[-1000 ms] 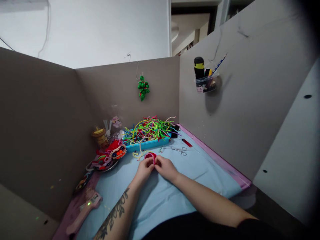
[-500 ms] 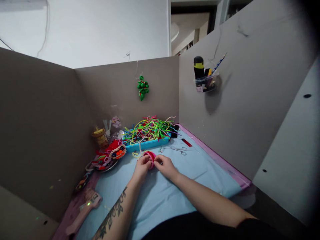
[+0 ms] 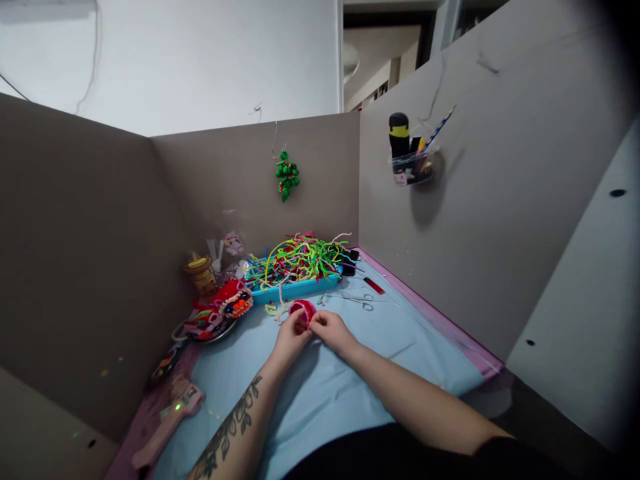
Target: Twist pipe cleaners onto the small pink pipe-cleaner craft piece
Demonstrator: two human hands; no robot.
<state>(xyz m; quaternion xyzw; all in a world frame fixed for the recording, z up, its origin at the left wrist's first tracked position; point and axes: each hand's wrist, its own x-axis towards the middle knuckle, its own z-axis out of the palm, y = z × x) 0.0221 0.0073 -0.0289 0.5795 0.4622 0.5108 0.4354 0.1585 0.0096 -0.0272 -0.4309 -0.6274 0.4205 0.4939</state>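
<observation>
Both hands meet over a light blue mat (image 3: 320, 393). My left hand (image 3: 290, 337) and my right hand (image 3: 333, 331) pinch a small pink coiled pipe-cleaner piece (image 3: 302, 309) between their fingertips, fingers closed on it. Just beyond them stands a blue tray (image 3: 295, 289) heaped with green, red and yellow pipe cleaners (image 3: 297, 257). A loose pale yellow pipe cleaner (image 3: 274, 309) lies on the mat beside the coil.
Scissors (image 3: 357, 300) and a red stick (image 3: 374, 285) lie right of the tray. Finished red craft pieces (image 3: 227, 300), a small jar (image 3: 200, 272) and a pink tool (image 3: 173, 413) sit at left. Cardboard walls enclose the mat; a green ornament (image 3: 287, 175) and a cup of pens (image 3: 410, 163) hang on them.
The hands have shifted slightly and kept working the pink coil; fingers re-gripped it and it turned a little. Nothing else has moved.
</observation>
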